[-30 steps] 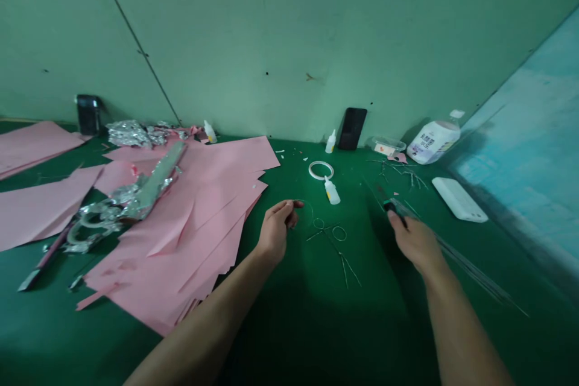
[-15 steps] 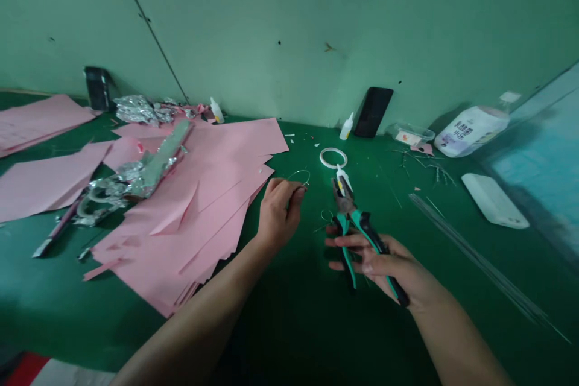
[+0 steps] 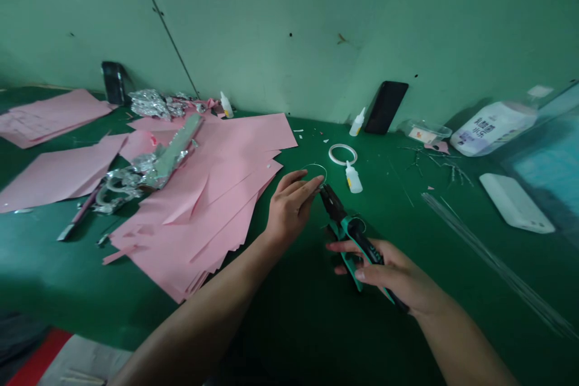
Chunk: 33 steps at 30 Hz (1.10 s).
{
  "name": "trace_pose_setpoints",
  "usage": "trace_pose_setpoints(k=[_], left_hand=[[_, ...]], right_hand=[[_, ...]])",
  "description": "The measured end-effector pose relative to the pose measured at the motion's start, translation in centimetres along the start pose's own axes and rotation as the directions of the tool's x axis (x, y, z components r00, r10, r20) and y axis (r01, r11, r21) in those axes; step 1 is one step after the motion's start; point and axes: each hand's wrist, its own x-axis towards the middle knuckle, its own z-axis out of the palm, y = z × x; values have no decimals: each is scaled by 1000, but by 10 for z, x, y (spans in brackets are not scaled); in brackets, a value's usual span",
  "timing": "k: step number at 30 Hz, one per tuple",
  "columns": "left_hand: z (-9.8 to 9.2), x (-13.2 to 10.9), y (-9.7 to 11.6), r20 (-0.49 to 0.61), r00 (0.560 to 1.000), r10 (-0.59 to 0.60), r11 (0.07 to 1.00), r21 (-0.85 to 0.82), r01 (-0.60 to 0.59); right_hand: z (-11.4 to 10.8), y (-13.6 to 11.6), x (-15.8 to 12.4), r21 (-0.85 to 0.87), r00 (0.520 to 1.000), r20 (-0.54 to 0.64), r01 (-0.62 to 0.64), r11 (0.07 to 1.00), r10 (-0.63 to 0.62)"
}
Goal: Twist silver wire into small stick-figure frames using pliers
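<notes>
Left hand [image 3: 289, 208] pinches a thin wire loop [image 3: 315, 164], fingers closed together. Right hand [image 3: 389, 274] clamps green-and-black pliers [image 3: 357, 235], nose just beside the wire. Ahead of the hands: glue bottle [image 3: 353, 179], white tape ring [image 3: 342, 154]. Farther right: white plastic bottle [image 3: 491, 129], label too small to read. Left of left hand: pink paper sheets [image 3: 212, 193].

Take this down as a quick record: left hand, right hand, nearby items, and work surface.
left hand: pinches a thin wire loop
right hand: grips teal-and-black pliers, their tips close to the wire
nearby items: small white bottle, white ring
work surface: green mat bearing pink paper sheets and crumpled foil
</notes>
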Motion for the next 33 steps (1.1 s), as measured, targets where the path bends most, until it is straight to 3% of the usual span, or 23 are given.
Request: trace_pose_setpoints(k=[7, 14, 27, 33], left_hand=[[-3, 1, 0, -41, 999, -10, 997, 72, 13], [-3, -1, -4, 5, 1000, -2, 997, 82, 1], [1, -1, 0, 22, 997, -72, 997, 33, 71], [2, -1, 1, 44, 993, -114, 993, 18, 113]], right_hand=[[5, -3, -3, -61, 997, -70, -16, 998, 11], [3, -7, -3, -177, 992, -125, -50, 983, 28], [10, -13, -2, -173, 987, -160, -22, 985, -6], [7, -8, 1, -221, 992, -113, 37, 975, -63]])
